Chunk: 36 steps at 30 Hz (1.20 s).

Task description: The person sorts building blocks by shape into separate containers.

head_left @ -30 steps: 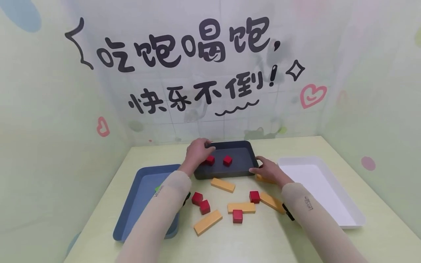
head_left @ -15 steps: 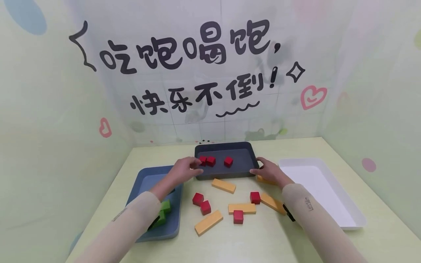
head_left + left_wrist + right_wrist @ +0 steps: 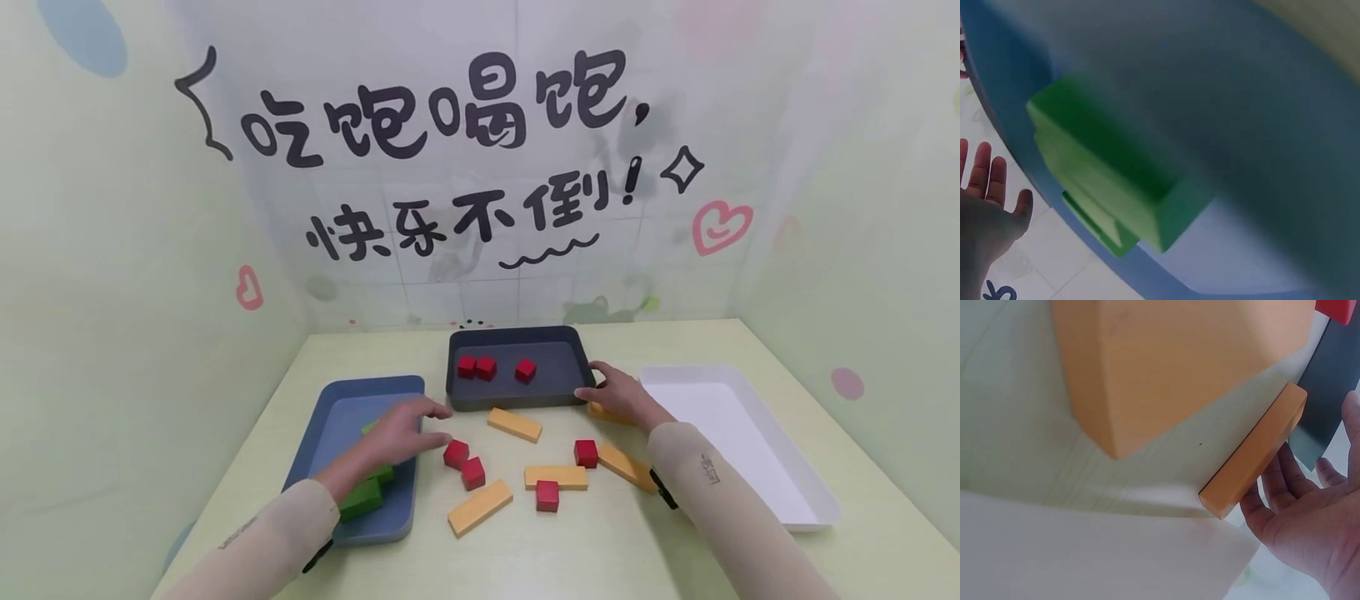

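Our left hand (image 3: 399, 432) gapes empty; sweeping low, we could knock the red cube (image 3: 455, 454) beside it (whether our right hand (image 3: 624, 393) grips, we can't tell).

Green rectangular blocks (image 3: 362, 500) are partly hidden by the bare left hand (image 3: 397, 431), one orange oblong block (image 3: 607, 414) by the right hand (image 3: 621, 393), and both beige sleeves (image 3: 731, 504) are cropped.

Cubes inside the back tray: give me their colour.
Red. The cubes inside the back tray show best in the head view.
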Each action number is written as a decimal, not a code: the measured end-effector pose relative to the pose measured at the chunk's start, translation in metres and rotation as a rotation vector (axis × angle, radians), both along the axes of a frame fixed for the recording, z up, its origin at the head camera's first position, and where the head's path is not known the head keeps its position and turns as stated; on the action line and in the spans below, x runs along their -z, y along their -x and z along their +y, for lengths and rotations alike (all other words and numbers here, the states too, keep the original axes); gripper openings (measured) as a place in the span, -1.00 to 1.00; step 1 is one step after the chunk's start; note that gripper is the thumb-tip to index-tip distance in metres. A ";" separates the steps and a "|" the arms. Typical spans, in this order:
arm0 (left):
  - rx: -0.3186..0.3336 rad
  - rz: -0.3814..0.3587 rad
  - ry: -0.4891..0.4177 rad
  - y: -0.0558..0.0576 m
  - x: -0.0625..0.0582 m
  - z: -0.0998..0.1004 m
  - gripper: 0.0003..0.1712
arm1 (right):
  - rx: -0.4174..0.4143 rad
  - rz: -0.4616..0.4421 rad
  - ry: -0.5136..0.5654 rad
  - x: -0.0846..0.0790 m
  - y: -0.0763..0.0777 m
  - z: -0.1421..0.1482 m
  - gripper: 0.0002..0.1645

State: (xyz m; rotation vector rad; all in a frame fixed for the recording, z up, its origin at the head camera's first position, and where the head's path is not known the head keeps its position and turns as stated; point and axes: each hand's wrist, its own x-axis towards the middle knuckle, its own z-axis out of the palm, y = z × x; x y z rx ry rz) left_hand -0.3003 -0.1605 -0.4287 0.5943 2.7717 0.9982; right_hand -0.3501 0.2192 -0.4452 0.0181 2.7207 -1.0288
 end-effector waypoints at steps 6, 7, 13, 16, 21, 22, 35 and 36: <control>0.057 0.008 0.041 0.001 0.013 -0.003 -0.59 | -0.012 0.006 -0.004 0.001 -0.002 0.000 -0.10; 0.067 0.010 0.049 0.001 0.015 -0.003 -0.59 | -0.014 0.007 -0.006 0.001 -0.003 0.001 -0.09; 0.097 -0.031 0.092 0.004 0.022 -0.004 -0.51 | -0.006 0.003 0.001 0.001 -0.003 0.000 -0.10; 0.109 -0.054 0.112 0.005 0.022 -0.003 -0.46 | 0.000 -0.001 0.005 0.001 -0.002 -0.001 -0.10; 0.133 -0.036 0.158 0.005 0.021 -0.001 -0.45 | 0.006 -0.004 0.015 0.000 -0.002 -0.001 -0.11; 0.140 -0.024 0.167 0.005 0.021 -0.001 -0.46 | 0.007 -0.004 0.017 0.000 -0.002 -0.001 -0.11; 0.116 0.046 0.185 0.000 0.028 0.004 -0.62 | 0.004 -0.006 0.008 0.001 -0.002 -0.001 -0.10; 0.105 0.029 0.178 0.000 0.027 0.005 -0.61 | 0.003 -0.004 0.006 0.001 -0.002 -0.001 -0.10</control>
